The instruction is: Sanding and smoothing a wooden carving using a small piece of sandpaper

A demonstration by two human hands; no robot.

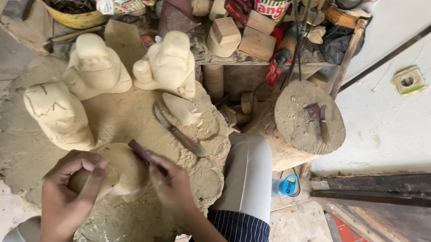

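Head view. Left hand (68,193) curled around the near-left side of a pale wood carving (126,172), fingers (98,174) pressed to its surface. Right hand (170,183) pinched on a dark tool (139,150), tip against the carving's right top. Carving rests on a rough round block (24,151), near centre, between the person's knees. Farther on the block: three carved figures, left (59,117), middle (94,65), right (169,65). A knife (177,133) lies right of the carving, just beside a small wood piece (182,109). Smaller stump (301,119) to the right carries a chisel (323,124). Cluttered table (246,24) at far side.
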